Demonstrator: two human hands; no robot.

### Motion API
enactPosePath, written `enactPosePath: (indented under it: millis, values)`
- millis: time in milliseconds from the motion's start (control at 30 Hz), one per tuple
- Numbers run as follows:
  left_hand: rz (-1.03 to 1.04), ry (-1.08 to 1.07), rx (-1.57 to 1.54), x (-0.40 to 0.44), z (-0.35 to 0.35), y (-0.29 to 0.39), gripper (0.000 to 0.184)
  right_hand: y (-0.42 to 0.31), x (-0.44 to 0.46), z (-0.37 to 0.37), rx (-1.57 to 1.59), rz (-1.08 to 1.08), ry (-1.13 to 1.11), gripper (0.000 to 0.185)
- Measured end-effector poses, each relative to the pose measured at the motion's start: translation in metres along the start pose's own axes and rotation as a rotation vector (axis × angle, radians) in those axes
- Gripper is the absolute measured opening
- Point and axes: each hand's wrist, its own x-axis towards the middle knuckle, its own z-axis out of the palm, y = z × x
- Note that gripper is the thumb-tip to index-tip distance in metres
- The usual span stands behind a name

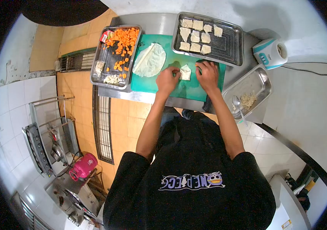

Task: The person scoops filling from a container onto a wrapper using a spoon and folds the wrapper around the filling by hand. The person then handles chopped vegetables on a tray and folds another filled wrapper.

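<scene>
A small folded sheet of pale dough wrapper (pixel 185 73) lies on the green cutting board (pixel 186 90), its upper corner coming to a point. My left hand (pixel 168 80) is closed, with thumb and fingertips pinched at the left edge of this wrapper. Just right of it, apart from the wrapper, my right hand (pixel 208 74) has its fingers curled together; what they hold, if anything, is hidden. On the board's left side rests a stack of round, thin wrapper sheets (pixel 150 59), with one edge folded over.
A metal tray (pixel 228 42) at the back holds several folded dough parcels (pixel 195 36). Left stands a tray (pixel 95 73) with chopped carrots (pixel 125 38). Right are a tray (pixel 263 82) of pale shredded filling (pixel 248 100), a spoon (pixel 240 109) and a white-and-teal container (pixel 270 53).
</scene>
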Motion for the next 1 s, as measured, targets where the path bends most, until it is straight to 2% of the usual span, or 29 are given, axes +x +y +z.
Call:
enactPosePath:
  millis: [67, 167, 233, 267, 333, 467, 567, 867, 1000]
  values:
    - [-0.006, -0.022, -0.003, 0.0, 0.001, 0.002, 0.021, -0.006, -0.002, -0.009, -0.002, 0.02, -0.043, 0.025]
    - [-0.014, -0.065, 0.002, 0.001, -0.001, 0.001, 0.027, -0.017, -0.011, -0.018, 0.022, 0.001, 0.044, 0.031]
    - [-0.003, -0.071, -0.005, 0.001, -0.001, -0.002, 0.027, -0.024, -0.022, -0.023, 0.341, 0.32, -0.25, 0.031]
    - [0.007, -0.077, -0.014, 0.001, 0.0, -0.003, 0.027, -0.027, -0.025, -0.024, 0.34, 0.32, -0.25, 0.031]
    - [0.0, -0.08, -0.036, 0.001, 0.003, -0.006, 0.028, -0.028, -0.033, -0.019, 0.53, 0.452, -0.333, 0.031]
    - [0.019, -0.103, -0.161, 0.002, 0.008, -0.017, 0.028, -0.026, -0.035, -0.011, 0.546, 0.446, -0.322, 0.032]
    - [-0.019, -0.135, -0.24, 0.006, 0.013, -0.025, 0.028, -0.028, -0.032, -0.012, 0.609, 0.512, -0.394, 0.033]
    - [-0.028, -0.225, -0.357, 0.011, 0.013, -0.026, 0.032, -0.026, -0.027, -0.005, 0.598, 0.492, -0.376, 0.028]
    - [-0.048, -0.214, -0.386, 0.011, 0.012, -0.024, 0.028, -0.028, -0.026, -0.003, 0.621, 0.482, -0.36, 0.028]
